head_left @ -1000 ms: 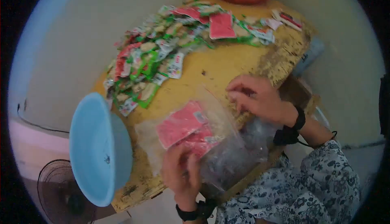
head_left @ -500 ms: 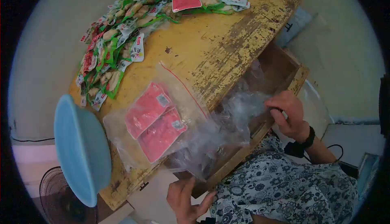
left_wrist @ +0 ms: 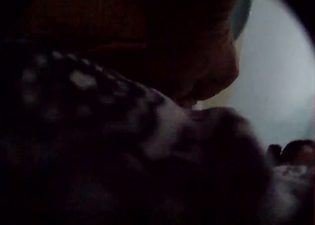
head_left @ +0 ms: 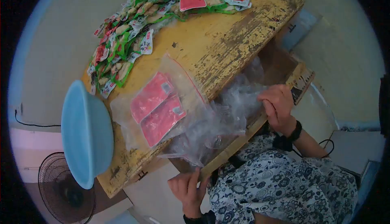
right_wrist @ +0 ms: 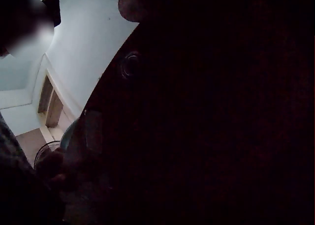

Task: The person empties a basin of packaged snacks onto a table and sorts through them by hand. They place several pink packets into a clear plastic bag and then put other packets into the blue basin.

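From the left, we see the blue basin [head_left: 87,136] beside the table [head_left: 195,41], then a clear bag [head_left: 122,116] reaching over its edge. Our left hand [head_left: 188,189] grips the drawer's left end, fingers bent. The pulled-out drawer [head_left: 235,147] runs lengthwise lower left to upper right, front close against floral clothing [head_left: 280,175]. Our right hand [head_left: 279,107] curls its fingers over the front; floor [head_left: 315,112] shows beyond.
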The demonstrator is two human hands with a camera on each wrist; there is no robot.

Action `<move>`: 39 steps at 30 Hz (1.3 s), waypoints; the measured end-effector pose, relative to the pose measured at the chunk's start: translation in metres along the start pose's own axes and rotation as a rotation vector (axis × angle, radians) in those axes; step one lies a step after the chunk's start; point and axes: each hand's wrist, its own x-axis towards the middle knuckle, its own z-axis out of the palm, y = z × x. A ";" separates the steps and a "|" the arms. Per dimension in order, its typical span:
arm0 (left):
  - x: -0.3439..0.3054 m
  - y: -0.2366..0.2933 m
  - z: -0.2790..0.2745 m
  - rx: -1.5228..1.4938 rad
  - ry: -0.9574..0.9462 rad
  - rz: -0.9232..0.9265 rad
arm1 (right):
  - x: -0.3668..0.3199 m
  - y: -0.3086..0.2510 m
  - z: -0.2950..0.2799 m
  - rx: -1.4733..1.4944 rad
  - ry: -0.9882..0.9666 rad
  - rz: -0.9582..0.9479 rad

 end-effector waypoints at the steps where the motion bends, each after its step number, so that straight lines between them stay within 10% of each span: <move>1: 0.000 -0.003 0.002 0.035 -0.002 0.012 | 0.003 0.001 0.001 -0.010 -0.008 0.006; 14: 0.045 -0.019 0.036 0.215 0.405 -0.131 | 0.056 0.020 0.055 0.200 0.165 -0.031; 20: 0.052 -0.029 0.011 0.137 0.454 -0.041 | 0.056 0.023 0.044 0.445 0.115 0.285; 23: 0.070 -0.045 0.003 0.216 0.613 -0.025 | 0.081 0.025 0.037 0.225 0.192 0.091; 30: 0.093 -0.060 -0.001 0.012 0.520 -0.060 | 0.107 0.049 0.077 0.072 0.007 -0.167; 39: 0.110 -0.062 -0.020 0.031 0.260 -0.072 | 0.092 0.069 0.099 0.265 -0.019 0.043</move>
